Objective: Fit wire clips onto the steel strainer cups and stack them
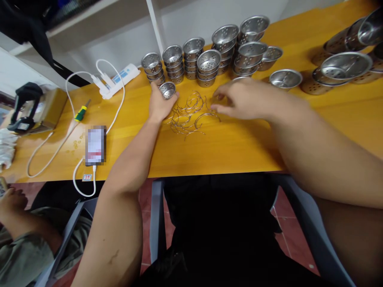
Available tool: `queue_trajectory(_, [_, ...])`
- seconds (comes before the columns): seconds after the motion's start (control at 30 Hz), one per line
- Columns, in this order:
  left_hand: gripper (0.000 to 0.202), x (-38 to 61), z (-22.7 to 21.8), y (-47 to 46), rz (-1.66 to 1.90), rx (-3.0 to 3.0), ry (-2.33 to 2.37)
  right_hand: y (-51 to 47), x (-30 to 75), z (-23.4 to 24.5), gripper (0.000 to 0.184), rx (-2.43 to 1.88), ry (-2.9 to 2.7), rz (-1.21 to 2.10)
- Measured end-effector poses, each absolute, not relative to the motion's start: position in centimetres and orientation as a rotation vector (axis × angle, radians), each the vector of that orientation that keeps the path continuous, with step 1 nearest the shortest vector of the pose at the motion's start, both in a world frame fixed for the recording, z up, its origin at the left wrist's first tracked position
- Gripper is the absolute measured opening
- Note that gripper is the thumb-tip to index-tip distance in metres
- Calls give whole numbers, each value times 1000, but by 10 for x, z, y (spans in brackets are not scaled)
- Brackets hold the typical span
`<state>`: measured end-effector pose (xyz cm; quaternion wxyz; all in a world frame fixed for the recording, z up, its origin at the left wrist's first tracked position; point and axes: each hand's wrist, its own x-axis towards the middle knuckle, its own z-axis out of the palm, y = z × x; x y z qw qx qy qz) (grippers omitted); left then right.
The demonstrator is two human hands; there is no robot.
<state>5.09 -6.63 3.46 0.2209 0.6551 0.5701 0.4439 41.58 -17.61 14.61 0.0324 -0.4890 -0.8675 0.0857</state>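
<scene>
My left hand [159, 104] grips a small perforated metal cup [168, 91] by its sides, its mouth tilted up toward me. My right hand [239, 98] hovers just right of a pile of thin curved metal wires [187, 115], with thumb and forefinger apart and nothing visible between them. Behind the hands stand several stacks of similar perforated cups, among them a stack [208, 65] near the middle and a taller stack [224, 40] to its right. A lone metal cup [285, 79] sits behind my right forearm.
More metal cups [345, 67] stand at the right on the wooden table [125, 153]. Leftward are a white power strip [121, 81] with cables, a green-yellow screwdriver [80, 113] and a phone [95, 145]. Another person's hand [13, 201] shows at the left edge.
</scene>
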Motion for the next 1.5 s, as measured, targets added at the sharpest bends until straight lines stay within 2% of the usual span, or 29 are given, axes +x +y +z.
queue_trajectory(0.07, [111,55,33,-68,1244,1859,1508,-167,410,124,54,-1551,-2749,327])
queue_trajectory(0.2, [117,61,22,-68,1242,1985,1416,-144,411,84,48,-1201,-2673,407])
queue_trajectory(0.27, [115,64,19,-70,1236,2040,1375,-141,407,75,60,-1082,-2639,449])
queue_trajectory(0.4, [110,68,24,-77,1225,2097,1316,-152,384,69,97,-1024,-2634,418])
queue_trajectory(0.5, [108,67,27,-79,1208,2107,1310,-159,366,66,108,-1020,-2613,338])
queue_trajectory(0.57, [107,66,25,-77,1197,2108,1315,-159,358,63,95,-1042,-2615,319])
queue_trajectory(0.7, [111,66,21,-73,1178,2082,1369,-152,354,63,42,-1081,-2623,371])
queue_trajectory(0.8, [115,69,22,-74,1172,2082,1384,-148,357,67,27,-1083,-2619,373])
queue_trajectory(1.13, [112,65,17,-70,1171,2125,1343,-150,363,71,22,-1168,-2510,315])
queue_trajectory(1.5, [121,73,27,-72,1262,2116,1304,-147,394,93,54,-1193,-2289,494])
